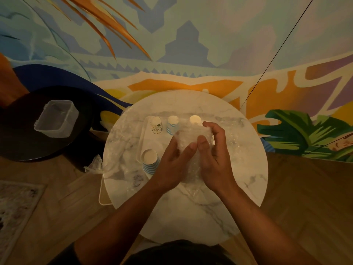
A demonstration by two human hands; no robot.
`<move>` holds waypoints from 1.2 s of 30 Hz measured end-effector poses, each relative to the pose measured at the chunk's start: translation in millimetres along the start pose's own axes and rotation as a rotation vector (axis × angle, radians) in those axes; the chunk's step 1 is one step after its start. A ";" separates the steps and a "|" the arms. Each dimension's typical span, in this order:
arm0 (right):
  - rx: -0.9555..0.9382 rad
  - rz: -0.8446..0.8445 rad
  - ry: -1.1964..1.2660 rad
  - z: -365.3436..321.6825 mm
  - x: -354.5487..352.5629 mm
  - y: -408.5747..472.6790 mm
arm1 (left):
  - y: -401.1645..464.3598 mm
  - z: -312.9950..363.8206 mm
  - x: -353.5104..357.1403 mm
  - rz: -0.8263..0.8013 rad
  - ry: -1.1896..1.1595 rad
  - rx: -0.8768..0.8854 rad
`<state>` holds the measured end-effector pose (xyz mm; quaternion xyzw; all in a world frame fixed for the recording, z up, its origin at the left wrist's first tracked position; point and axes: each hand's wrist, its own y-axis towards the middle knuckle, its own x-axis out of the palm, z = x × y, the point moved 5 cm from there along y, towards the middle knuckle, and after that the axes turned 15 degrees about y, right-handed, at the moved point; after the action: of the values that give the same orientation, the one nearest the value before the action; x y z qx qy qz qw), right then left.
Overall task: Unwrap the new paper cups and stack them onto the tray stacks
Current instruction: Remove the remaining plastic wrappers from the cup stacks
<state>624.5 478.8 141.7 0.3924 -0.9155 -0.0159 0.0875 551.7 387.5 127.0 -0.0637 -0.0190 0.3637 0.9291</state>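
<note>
Both hands hold a bundle wrapped in clear bubble wrap (188, 139) above the middle of the round marble table (248, 169). My left hand (172, 165) grips its left side and my right hand (215, 155) curls round its right side and top. What is inside the wrap is hidden. A pale tray (142, 138) lies under and left of the hands. On it stand upside-down cup stacks: a flower-patterned stack (157, 124), a blue-striped stack (172, 124) and a third stack (194, 119) at the back, and another blue-striped stack (150, 162) at the near left.
Loose clear plastic wrap (114, 155) lies over the table's left side and hangs off its edge. A clear plastic box (56, 118) sits on a dark round table (23, 142) to the left. A painted wall stands close behind. A rug (17, 209) lies on the wooden floor at lower left.
</note>
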 end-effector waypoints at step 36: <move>0.115 -0.391 -0.408 -2.9 1.7 18.5 | 9.9 -12.9 -51.4 -0.104 -0.167 -0.310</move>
<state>610.6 490.5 146.6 0.5545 -0.8205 -0.0592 -0.1258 508.3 358.5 113.5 -0.1747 -0.1554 0.3119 0.9209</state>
